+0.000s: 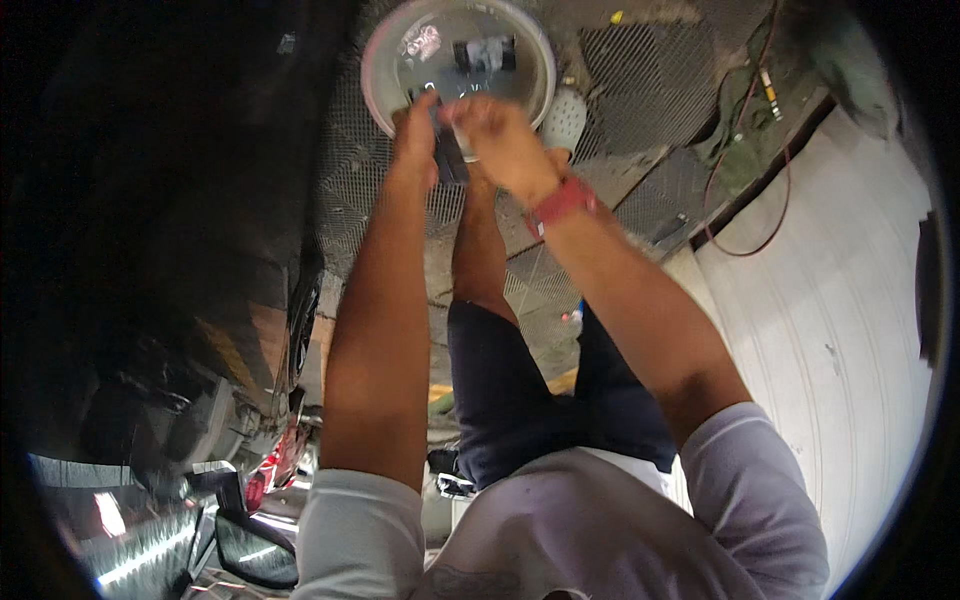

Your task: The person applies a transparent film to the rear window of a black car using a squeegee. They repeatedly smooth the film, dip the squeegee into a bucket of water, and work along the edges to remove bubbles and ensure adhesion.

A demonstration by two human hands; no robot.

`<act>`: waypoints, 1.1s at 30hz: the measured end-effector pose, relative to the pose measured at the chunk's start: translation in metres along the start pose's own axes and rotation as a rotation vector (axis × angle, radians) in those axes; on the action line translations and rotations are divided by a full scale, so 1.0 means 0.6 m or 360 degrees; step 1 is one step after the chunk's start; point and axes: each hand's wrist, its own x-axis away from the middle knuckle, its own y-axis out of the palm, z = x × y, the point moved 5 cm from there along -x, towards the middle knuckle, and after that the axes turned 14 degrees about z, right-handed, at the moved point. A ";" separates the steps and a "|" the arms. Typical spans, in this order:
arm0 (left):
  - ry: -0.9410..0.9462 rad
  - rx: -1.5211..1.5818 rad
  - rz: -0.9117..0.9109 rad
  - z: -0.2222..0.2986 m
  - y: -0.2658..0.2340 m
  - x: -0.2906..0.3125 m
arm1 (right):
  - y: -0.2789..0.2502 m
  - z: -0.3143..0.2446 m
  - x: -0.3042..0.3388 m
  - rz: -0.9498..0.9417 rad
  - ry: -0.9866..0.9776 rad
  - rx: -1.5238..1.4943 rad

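Both arms reach forward over a round, pale basin on the floor. With my left hand I grip a dark, flat, elongated piece at the basin's near rim; its exact kind is not clear. Close beside it on the right, my right hand is blurred, its fingers curled in toward the piece. What those fingers hold, if anything, cannot be made out. Inside the basin lie a dark rectangular piece and a crumpled, shiny pinkish item.
Ribbed dark mats cover the floor around the basin. A pale perforated clog stands at its right. Farther right, a thin reddish cable loops near a white ridged panel. A large dark surface fills the left side.
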 end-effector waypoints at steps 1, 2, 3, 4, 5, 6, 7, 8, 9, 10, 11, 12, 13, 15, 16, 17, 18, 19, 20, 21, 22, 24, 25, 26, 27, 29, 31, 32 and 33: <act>0.0175 -0.0137 0.0054 0.044 0.028 -0.040 | 0.003 0.036 -0.076 0.0249 0.0000 -0.0194; 0.0230 -0.0294 0.0126 0.048 0.056 -0.083 | -0.002 0.097 -0.128 0.0504 0.0114 -0.0336; 0.0230 -0.0266 0.0014 0.046 0.066 -0.112 | 0.010 0.129 -0.160 0.0516 0.0277 -0.0328; 0.0207 -0.0293 0.0027 0.037 0.070 -0.151 | 0.022 0.156 -0.196 0.0515 0.0431 -0.0325; 0.0202 -0.0310 0.0042 0.032 0.068 -0.195 | 0.038 0.185 -0.228 0.0504 0.0569 -0.0329; 0.0183 -0.0339 0.0009 0.022 0.089 -0.219 | 0.033 0.240 -0.268 0.0558 0.0524 -0.0249; 0.0087 -0.0257 0.0029 0.010 0.116 -0.241 | 0.023 0.283 -0.320 0.0610 0.0468 -0.0169; 0.0040 -0.0154 0.0001 -0.007 0.134 -0.248 | 0.022 0.329 -0.346 0.0645 0.0430 -0.0106; 0.0001 -0.0029 0.0021 -0.016 0.124 -0.253 | 0.026 0.316 -0.343 0.0703 0.0429 0.0320; -0.0027 0.0100 0.0025 -0.013 0.120 -0.255 | 0.045 0.323 -0.353 0.0673 0.0380 0.0492; -0.0049 0.0152 -0.0022 -0.015 0.139 -0.265 | 0.026 0.330 -0.374 0.0706 0.0297 0.0697; -0.0112 0.0199 -0.0068 -0.023 0.128 -0.271 | 0.022 0.324 -0.370 0.0686 0.0398 0.0552; -0.0167 0.0247 -0.0131 -0.023 0.124 -0.271 | 0.014 0.308 -0.369 0.0685 0.0492 0.0409; -0.0254 0.0378 -0.0140 -0.020 0.071 -0.255 | 0.046 0.223 -0.290 0.0437 0.0812 -0.0350; -0.0295 0.0440 -0.0168 -0.015 0.064 -0.233 | 0.049 0.177 -0.252 0.0292 0.0887 -0.0601; -0.0342 0.0501 -0.0233 -0.012 0.072 -0.206 | 0.043 0.134 -0.220 0.0093 0.0759 -0.0604; -0.0159 0.0420 -0.0366 -0.005 0.059 -0.187 | 0.051 0.068 -0.177 -0.0062 0.0552 -0.0489; -0.0146 0.0653 -0.0823 0.003 0.048 -0.159 | 0.057 0.009 -0.139 -0.0222 0.0259 -0.0260; -0.0181 0.0851 -0.1283 0.008 0.027 -0.126 | 0.063 -0.061 -0.087 -0.0251 0.0058 -0.0141; -0.0047 0.0796 -0.1214 0.015 0.031 -0.083 | 0.059 -0.124 -0.036 -0.0237 -0.0134 -0.0001; 0.0070 0.0711 -0.1077 0.025 0.036 -0.030 | 0.053 -0.185 0.006 -0.0292 -0.0075 0.0092; 0.0297 0.0482 -0.0860 0.056 0.054 0.089 | 0.042 -0.274 0.091 -0.0271 0.0205 -0.0230; 0.0439 0.0356 -0.0771 0.069 0.052 0.145 | 0.041 -0.310 0.126 -0.0284 0.0439 -0.0488; 0.0581 0.0224 -0.0674 0.083 0.049 0.200 | 0.041 -0.346 0.164 -0.0277 0.0680 -0.0747; 0.0726 0.0108 -0.0605 0.099 0.048 0.254 | 0.028 -0.387 0.195 -0.0304 0.0924 -0.0820; 0.0985 -0.0116 -0.0521 0.132 0.054 0.365 | 0.012 -0.454 0.221 -0.0310 0.0896 -0.1041; 0.1287 -0.0315 -0.0452 0.196 0.043 0.466 | 0.002 -0.592 0.254 -0.0178 0.0680 -0.0996; 0.1442 -0.0402 -0.0402 0.225 0.032 0.516 | 0.005 -0.663 0.272 -0.0341 0.0583 -0.1018; 0.1610 -0.0513 -0.0334 0.256 0.014 0.566 | 0.017 -0.747 0.295 -0.0371 0.0405 -0.0935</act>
